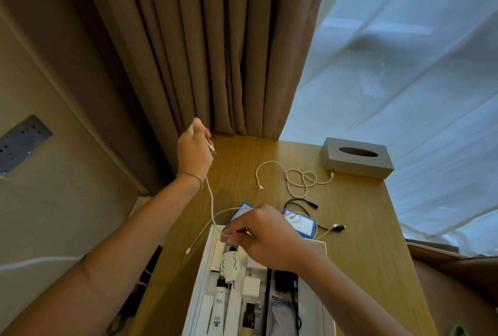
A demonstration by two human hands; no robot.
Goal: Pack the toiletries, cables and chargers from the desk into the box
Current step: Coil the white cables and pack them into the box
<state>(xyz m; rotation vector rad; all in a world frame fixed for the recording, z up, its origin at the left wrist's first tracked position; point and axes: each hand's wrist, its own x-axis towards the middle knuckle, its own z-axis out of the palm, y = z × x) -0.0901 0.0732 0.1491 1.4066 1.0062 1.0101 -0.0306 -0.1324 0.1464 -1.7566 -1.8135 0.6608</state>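
White cable (211,201) runs between our two hands above the wooden counter (358,217). Our left hand (194,151) is raised near the brown curtain (204,39), its grip closed around one end of the cable, fingers curled over it with the plug end poking out at the top. Our right hand (265,237) hovers over the far end of the white box (324,252), thumb and forefinger pinching the same cable where it bends into a loop; the free end dangles down past the box's left wall and ends in a small connector (187,251).

Inside the box we see a round white adapter (230,264), a white charger cube (251,285), a white tube (218,306), a small dark bottle (248,315) and a black cable (295,306) packed tightly side by side, with little spare room showing.

Beyond the box, a blue-edged pouch (304,223) lies just past its far wall, partly hidden by our right hand. A second white cable (296,176) lies loosely coiled farther back, and a black cable with a plug (338,227) lies beside the pouch. A grey tissue box (357,157) sits at the counter's far right edge, against the sheer curtain (404,79). The counter's left edge runs close to the wall, where a grey socket panel (21,143) is mounted. Bare wood lies between the coiled cable and the brown curtain.
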